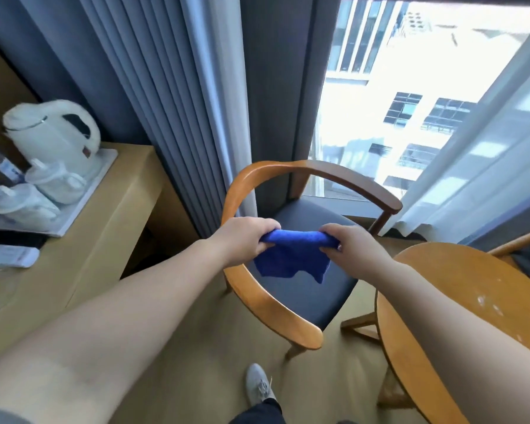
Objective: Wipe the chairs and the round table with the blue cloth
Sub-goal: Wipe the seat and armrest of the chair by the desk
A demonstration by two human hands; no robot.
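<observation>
A blue cloth [291, 258] hangs stretched between both hands above the chair's seat. My left hand [244, 240] grips its left end and my right hand [351, 249] grips its right end. Below them stands a wooden chair [315, 171] with a curved armrest rail and a dark padded seat [306, 298]. The round wooden table [441, 286] sits at the right, partly under my right forearm. A second chair [517, 244] shows only an arm edge behind the table.
A desk [104, 215] at the left carries a tray with a white kettle [55, 130] and wrapped cups [52, 179]. Grey curtains [172, 87] and a window [410, 102] stand behind the chair. My shoe [259, 384] is on the beige floor.
</observation>
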